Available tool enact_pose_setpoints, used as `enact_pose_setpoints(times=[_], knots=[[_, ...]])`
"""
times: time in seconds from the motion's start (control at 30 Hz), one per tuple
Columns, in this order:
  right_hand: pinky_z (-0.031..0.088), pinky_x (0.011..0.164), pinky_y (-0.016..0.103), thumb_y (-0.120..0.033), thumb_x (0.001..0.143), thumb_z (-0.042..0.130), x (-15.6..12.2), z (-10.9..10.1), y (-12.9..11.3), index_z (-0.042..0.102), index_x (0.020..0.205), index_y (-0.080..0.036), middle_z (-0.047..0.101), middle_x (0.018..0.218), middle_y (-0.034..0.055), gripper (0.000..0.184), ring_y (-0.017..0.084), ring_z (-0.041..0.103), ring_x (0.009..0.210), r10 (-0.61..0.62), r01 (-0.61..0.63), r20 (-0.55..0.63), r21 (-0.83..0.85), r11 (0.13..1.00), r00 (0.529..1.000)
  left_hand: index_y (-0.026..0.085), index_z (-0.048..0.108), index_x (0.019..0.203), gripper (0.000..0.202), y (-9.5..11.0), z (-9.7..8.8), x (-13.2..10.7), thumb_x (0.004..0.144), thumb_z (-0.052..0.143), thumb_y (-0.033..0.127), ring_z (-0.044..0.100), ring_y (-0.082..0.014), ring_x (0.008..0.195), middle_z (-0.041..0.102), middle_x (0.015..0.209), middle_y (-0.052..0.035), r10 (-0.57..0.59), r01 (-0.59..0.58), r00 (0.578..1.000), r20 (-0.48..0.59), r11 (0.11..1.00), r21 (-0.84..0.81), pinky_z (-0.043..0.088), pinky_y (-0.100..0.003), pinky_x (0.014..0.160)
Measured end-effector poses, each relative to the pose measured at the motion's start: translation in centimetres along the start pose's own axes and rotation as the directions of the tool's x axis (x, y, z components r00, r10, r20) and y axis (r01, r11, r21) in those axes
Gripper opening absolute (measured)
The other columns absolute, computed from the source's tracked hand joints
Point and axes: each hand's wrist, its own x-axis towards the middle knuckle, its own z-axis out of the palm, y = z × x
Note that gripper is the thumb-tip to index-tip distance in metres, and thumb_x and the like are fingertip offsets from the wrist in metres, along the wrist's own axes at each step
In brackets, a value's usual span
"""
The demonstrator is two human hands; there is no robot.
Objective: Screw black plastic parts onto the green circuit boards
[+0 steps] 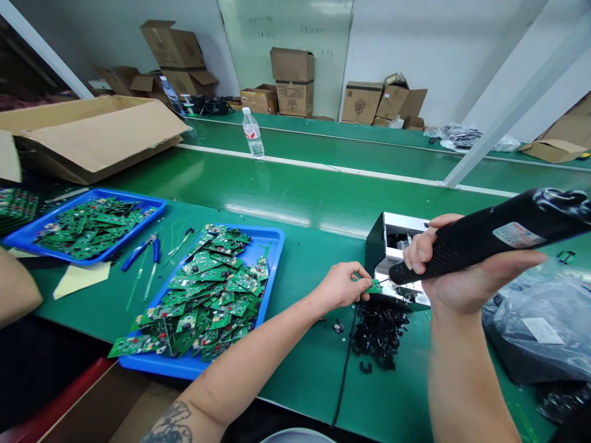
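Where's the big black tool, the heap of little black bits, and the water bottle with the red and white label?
Black tool (475,235): head view, on the side of its body.
Heap of black bits (379,335): head view, middle of the heap.
Water bottle (252,132): head view, on its label.

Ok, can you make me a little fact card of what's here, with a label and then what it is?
Left grip: pinching a small circuit board
Right grip: wrapped around a black electric screwdriver, bit pointing at that board
Behind the board: a black-and-silver machine, likely a screw feeder
Black plastic pieces: piled on the green bench
Middle blue tray: heaped with circuit boards
Left blue tray: more circuit boards
Between trays: blue-handled pliers
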Motion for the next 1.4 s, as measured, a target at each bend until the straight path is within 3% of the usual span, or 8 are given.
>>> enact_pose_setpoints(times=[0.27,0.57,0.7,0.9,1.17,1.4], knots=[[0.033,0.035,0.025,-0.091,0.056,0.054,-0.3,0.5,0.5,0.062,0.08,-0.021,0.052,0.046,-0.0043,0.074,0.012,0.044,0.033,0.031,-0.031,0.029,0.0,1.0,0.999,0.015,0.061,0.088,0.02,0.1,0.0,-0.1,0.082,0.058,0.034,0.047,-0.0069,0.047,0.068,0.068,-0.0035,0.014,-0.014,1.0,-0.004,1.0,-0.001,0.035,-0.018,0.046],[0.033,0.037,0.025,-0.09,0.059,0.053,-0.9,0.3,1.2,0.063,0.085,-0.019,0.054,0.05,-0.0029,0.077,0.011,0.044,0.035,0.024,-0.023,0.045,-0.016,1.0,0.999,0.015,0.063,0.088,0.02,0.1,0.0,-0.1,0.083,0.058,0.033,0.049,-0.0072,0.049,0.069,0.068,-0.0032,0.018,-0.017,1.0,-0.008,1.0,0.013,0.036,-0.018,0.048],[0.034,0.037,0.026,-0.089,0.059,0.054,-1.3,-0.4,0.2,0.066,0.088,-0.021,0.053,0.05,-0.0031,0.075,0.012,0.044,0.035,-0.012,0.013,0.041,-0.023,1.0,0.999,0.015,0.063,0.088,0.021,0.2,-0.1,-0.2,0.082,0.058,0.034,0.05,-0.0081,0.05,0.069,0.068,-0.004,0.03,-0.03,1.0,0.003,0.999,0.025,0.036,-0.019,0.047],[0.032,0.034,0.027,-0.09,0.059,0.053,-1.5,-2.6,-1.9,0.068,0.076,-0.023,0.051,0.044,-0.0019,0.071,0.013,0.042,0.032,-0.082,0.076,-0.073,-0.087,0.993,0.994,0.015,0.063,0.087,0.017,1.2,-0.2,-0.7,0.081,0.056,0.029,0.05,-0.0086,0.05,0.069,0.069,-0.0047,-0.003,0.002,1.0,0.005,0.999,0.054,0.035,-0.019,0.047],[0.034,0.034,0.026,-0.091,0.058,0.052,-2.3,-4.1,0.0,0.064,0.077,-0.022,0.052,0.046,-0.003,0.072,0.013,0.043,0.032,-0.056,0.047,-0.087,-0.104,0.993,0.995,0.015,0.063,0.087,0.018,1.4,-0.2,-0.7,0.081,0.056,0.029,0.05,-0.0088,0.049,0.069,0.069,-0.0044,-0.011,0.011,1.0,0.004,0.997,0.073,0.034,-0.019,0.047],[0.033,0.035,0.026,-0.091,0.062,0.048,-3.0,-3.9,-0.4,0.068,0.083,-0.023,0.053,0.047,-0.0021,0.074,0.012,0.043,0.033,-0.019,0.014,-0.057,-0.081,0.997,0.998,0.015,0.063,0.089,0.02,0.7,-0.2,-0.4,0.08,0.057,0.032,0.051,-0.0091,0.05,0.069,0.068,-0.0045,0.01,-0.011,1.0,0.008,0.998,0.059,0.035,-0.019,0.046]])
